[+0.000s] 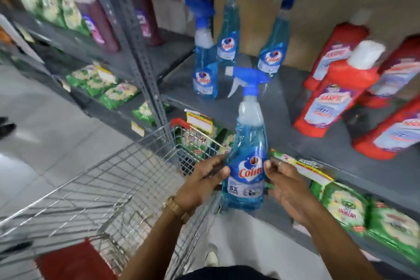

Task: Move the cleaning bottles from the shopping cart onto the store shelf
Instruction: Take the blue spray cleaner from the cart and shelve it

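I hold a blue Colin spray bottle [247, 161] upright between both hands, just in front of the grey store shelf [284, 107]. My left hand [202, 182] grips its left side and my right hand [286, 188] grips its right side. Three more blue spray bottles stand on the shelf: one at the front left [204, 68], one behind it [228, 36] and one further right [272, 48]. The wire shopping cart [109, 188] stands at the lower left, under my left arm; its basket looks bare where I can see it.
Several red bottles with white caps [336, 98] stand on the same shelf at the right. Green packets [354, 207] fill the shelf below. Dark purple bottles [100, 20] and more green packets sit on the shelving to the left. Someone's shoes [6, 125] show at the left edge.
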### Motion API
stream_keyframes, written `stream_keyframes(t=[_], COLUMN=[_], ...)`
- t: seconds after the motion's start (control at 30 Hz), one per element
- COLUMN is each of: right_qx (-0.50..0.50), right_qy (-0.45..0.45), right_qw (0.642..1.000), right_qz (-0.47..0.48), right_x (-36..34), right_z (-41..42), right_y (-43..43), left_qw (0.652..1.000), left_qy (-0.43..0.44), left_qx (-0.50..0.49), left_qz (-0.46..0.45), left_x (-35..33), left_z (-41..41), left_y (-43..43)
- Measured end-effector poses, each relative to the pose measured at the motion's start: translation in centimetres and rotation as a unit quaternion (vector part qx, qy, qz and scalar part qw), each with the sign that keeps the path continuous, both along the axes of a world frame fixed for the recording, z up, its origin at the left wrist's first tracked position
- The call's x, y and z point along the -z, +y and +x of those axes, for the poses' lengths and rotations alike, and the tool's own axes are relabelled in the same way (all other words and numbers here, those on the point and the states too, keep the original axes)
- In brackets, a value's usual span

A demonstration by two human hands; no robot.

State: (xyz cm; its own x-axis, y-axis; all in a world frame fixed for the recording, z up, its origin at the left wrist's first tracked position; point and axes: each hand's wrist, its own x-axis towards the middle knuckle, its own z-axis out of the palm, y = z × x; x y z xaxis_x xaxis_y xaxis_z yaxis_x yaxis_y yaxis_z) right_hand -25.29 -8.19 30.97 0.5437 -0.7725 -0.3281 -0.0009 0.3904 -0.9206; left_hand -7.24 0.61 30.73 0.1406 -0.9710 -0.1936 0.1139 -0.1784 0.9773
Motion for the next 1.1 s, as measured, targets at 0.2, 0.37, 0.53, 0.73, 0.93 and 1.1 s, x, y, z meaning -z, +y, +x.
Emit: stream_keyframes(t=[0.2, 0.37, 0.53, 0.73, 0.93, 1.1], right_qx=[0.032, 0.050, 0.056, 0.102, 0.127, 0.139], right_qy=[-0.019, -0.017, -0.057, -0.050, -0.033, -0.038], right_qw=[0.999, 0.997, 0.983, 0.971, 0.969, 0.972], right_qz=[-0.022, -0.056, -0.166, -0.211, -0.210, -0.183], right_x=[0.0, 0.3, -2.0, -1.3, -0.7, -0.8], right_z=[-1.7, -1.7, 0.3, 2.7, 4.3, 5.8], right_y=[-1.6, -4.2, -8.4, -13.0, -15.5, -16.6], left_qw=[0.999, 0.998, 0.993, 0.983, 0.982, 0.978], left_qy=[-0.017, -0.028, -0.050, -0.102, -0.124, -0.145], left_qx=[0.029, 0.022, 0.022, 0.016, -0.038, -0.046], left_qz=[-0.016, -0.053, -0.108, -0.150, -0.139, -0.142], left_x=[-0.5, 0.0, -2.1, -1.0, 0.6, 0.8], left_z=[-1.4, -1.4, 0.0, 1.4, 2.1, 3.2], left_y=[-2.8, -5.8, -11.5, -18.6, -22.6, -23.6])
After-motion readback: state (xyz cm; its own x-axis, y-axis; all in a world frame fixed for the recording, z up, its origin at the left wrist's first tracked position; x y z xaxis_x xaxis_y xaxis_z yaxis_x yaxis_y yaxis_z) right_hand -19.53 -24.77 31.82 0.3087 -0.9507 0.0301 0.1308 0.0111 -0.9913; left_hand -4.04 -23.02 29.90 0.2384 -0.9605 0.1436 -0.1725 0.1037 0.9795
